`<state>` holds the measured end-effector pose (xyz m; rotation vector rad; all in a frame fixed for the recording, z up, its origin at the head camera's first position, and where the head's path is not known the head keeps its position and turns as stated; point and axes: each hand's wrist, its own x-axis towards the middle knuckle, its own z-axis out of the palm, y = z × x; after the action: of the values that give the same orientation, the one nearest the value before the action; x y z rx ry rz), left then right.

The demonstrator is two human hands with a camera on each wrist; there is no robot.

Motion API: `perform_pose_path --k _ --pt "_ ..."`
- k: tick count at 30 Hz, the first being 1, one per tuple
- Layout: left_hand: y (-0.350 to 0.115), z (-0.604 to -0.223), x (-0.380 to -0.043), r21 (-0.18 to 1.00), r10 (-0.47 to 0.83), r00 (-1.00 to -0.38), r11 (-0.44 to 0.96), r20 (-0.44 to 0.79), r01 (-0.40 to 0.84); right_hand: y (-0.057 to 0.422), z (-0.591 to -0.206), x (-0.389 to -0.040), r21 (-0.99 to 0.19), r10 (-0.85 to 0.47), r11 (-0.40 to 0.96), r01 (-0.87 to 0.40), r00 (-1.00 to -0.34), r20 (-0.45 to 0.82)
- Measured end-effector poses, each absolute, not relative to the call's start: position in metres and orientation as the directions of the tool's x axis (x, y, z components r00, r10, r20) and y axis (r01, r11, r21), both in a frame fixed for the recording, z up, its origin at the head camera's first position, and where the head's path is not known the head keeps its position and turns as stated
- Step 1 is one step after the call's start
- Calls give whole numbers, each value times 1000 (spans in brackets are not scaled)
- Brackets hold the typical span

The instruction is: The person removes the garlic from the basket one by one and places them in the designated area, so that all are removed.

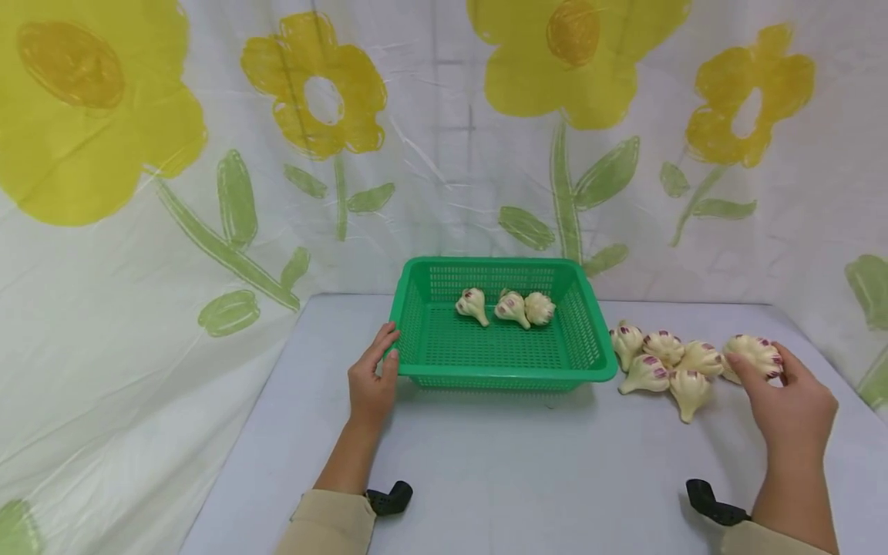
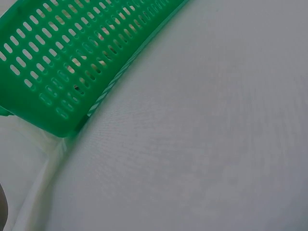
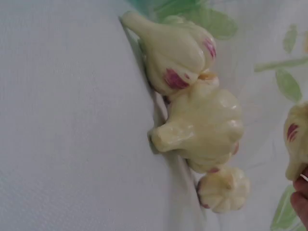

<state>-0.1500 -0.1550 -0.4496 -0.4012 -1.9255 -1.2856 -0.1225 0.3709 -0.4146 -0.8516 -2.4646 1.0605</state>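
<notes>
At the left end of a green plastic basket [image 1: 458, 373], my left hand [image 1: 372, 385] grips the rim, its thumb and fingertips right at the edge. In the left wrist view the slotted basket wall [image 2: 53, 62] fills the upper left. Three garlic bulbs lie inside, one garlic bulb [image 1: 472, 305] apart from the other two. On the right, my right hand [image 1: 794, 401] holds a purple-marked garlic bulb [image 1: 752, 356] between thumb and fingers. That garlic bulb [image 3: 297, 137] shows at the right edge of the right wrist view, with fingertips [image 3: 301, 199] below it.
Several more garlic bulbs [image 1: 647, 374] lie clustered on the white table [image 1: 486, 462], between the basket and my right hand. Behind the table hangs a white curtain [image 1: 430, 193] printed with yellow flowers. A black wrist mount [image 1: 390, 499] sits on each forearm.
</notes>
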Motion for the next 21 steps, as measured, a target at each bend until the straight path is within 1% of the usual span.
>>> perform_pose_path --k 4,7,9,13,15,18,21 --pt "-156 -450 -150 648 -149 -660 438 736 623 380 -420 -121 -715 668 551 429 -741 71" --pt "-157 -450 -150 644 -145 -659 439 738 626 386 -424 -120 -688 657 574 444 -751 63" --pt "-157 -450 -150 641 -144 -656 442 741 627 390 -425 -120 -669 642 580 465 -766 23" --pt "-157 -450 -150 638 -144 -653 443 743 629 396 -428 -121 -612 614 568 550 -779 -131" --pt "-156 -450 -149 639 -146 -653 442 743 629 398 -430 -122 -576 593 578 577 -782 -188" --pt "-156 -449 -149 639 -145 -653 444 743 629 400 -431 -123 -557 563 602 572 -799 -211" --pt "-157 -450 -149 654 -148 -668 440 729 616 401 -432 -123 -557 535 616 557 -815 -223"
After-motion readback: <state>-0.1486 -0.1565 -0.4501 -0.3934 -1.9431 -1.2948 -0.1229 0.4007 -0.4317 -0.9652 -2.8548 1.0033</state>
